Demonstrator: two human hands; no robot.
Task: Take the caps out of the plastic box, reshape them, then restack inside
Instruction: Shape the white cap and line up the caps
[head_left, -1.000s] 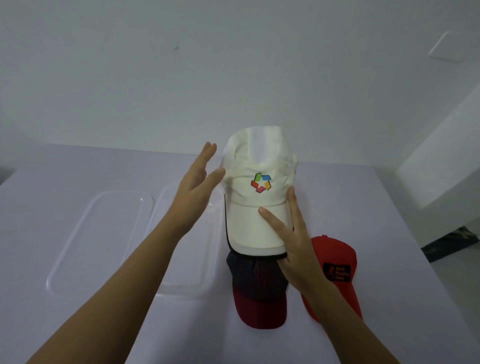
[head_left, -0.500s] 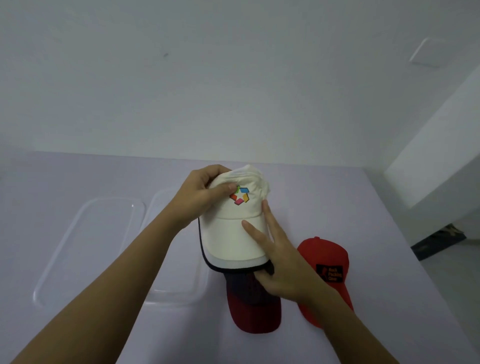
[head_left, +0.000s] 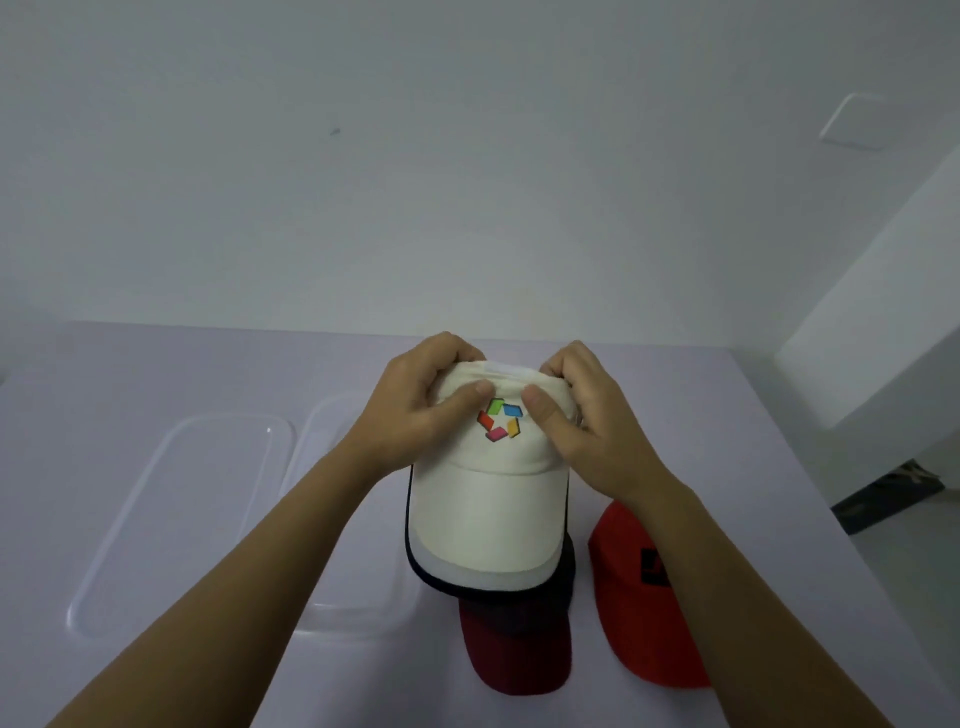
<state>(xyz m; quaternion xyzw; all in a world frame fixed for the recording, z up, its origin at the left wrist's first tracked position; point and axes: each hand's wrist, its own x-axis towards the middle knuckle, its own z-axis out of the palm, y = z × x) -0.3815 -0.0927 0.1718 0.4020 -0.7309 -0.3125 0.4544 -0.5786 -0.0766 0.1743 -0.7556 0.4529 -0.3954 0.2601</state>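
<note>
the step in hand looks like reshaping the white cap (head_left: 485, 499), held above the table (head_left: 753, 467) at the centre of the view, brim pointing to 6 o'clock toward the person. to do it well, the thumbs should press the front panel outward evenly on both sides of the coloured logo (head_left: 498, 418), while the fingers behind round the crown from the top; uneven pressure would likely leave a crease in the soft fabric. keeping the brim level and unbent probably matters too, since the cap must later stack neatly. the left hand (head_left: 415, 410) grips the crown at its 10 o'clock side, thumb flat on the front panel, fingers curled over the top edge. the right hand (head_left: 587, 421) mirrors it at 2 o'clock, thumb beside the logo, fingers curled over the rear; both forearms reach in from 6 o'clock. a dark cap with a maroon brim (head_left: 511, 654) lies on the table under the white brim at 6 o'clock, a red cap (head_left: 644, 597) at 4 o'clock. the plastic box (head_left: 363, 613) sits at 8 o'clock with a clear lid (head_left: 156, 545) just beside it, farther left.
</note>
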